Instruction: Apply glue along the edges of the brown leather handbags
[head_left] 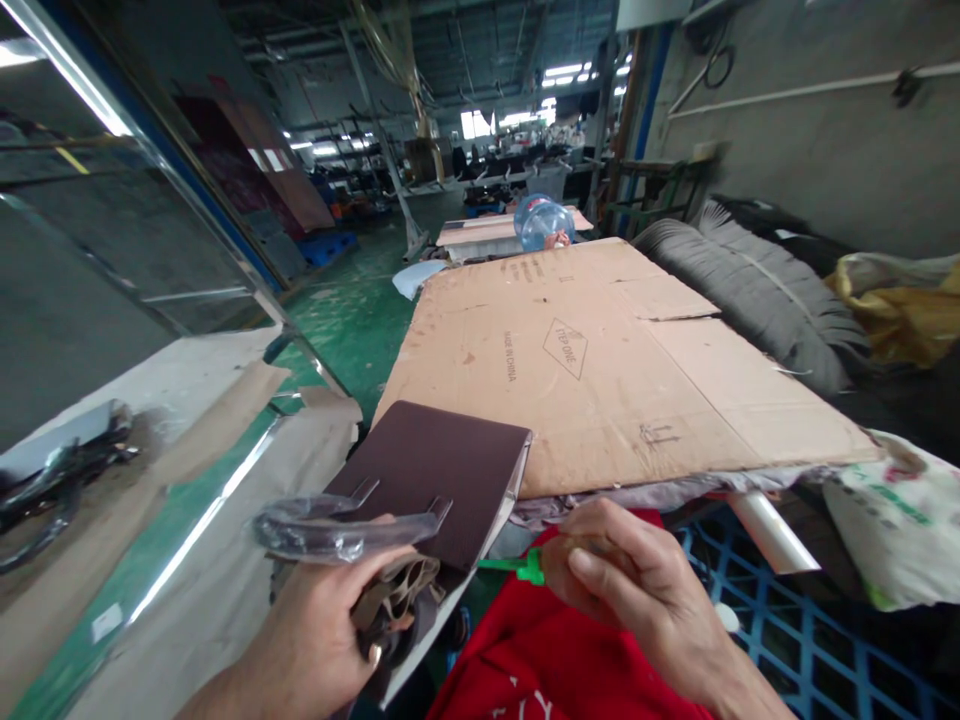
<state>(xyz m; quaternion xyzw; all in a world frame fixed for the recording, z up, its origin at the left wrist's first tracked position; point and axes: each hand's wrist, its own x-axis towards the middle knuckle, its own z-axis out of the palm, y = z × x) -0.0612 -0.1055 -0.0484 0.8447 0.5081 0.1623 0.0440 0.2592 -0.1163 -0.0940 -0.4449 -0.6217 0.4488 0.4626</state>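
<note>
A dark brown handbag [442, 460] lies tilted over the near left edge of the cardboard, with two metal strap fittings on its face. Clear plastic wrap [337, 535] covers its handle. My left hand [322, 620] is closed around the handle side of the bag and a bunched brown strap [397, 600]. To its right, my right hand [630, 580] is closed on a thin green plastic strip [529, 567] with a thicker green block near my fingers. The strip's far end reaches the bag's lower edge; whether it is attached there I cannot tell.
A flattened cardboard sheet [480, 340] covers the table ahead. A blue water bottle [544, 222] lies beyond it. Grey padded bundles [757, 290] line the right, above a blue plastic grid [810, 620]. A metal-framed bench [202, 510] stands on the left.
</note>
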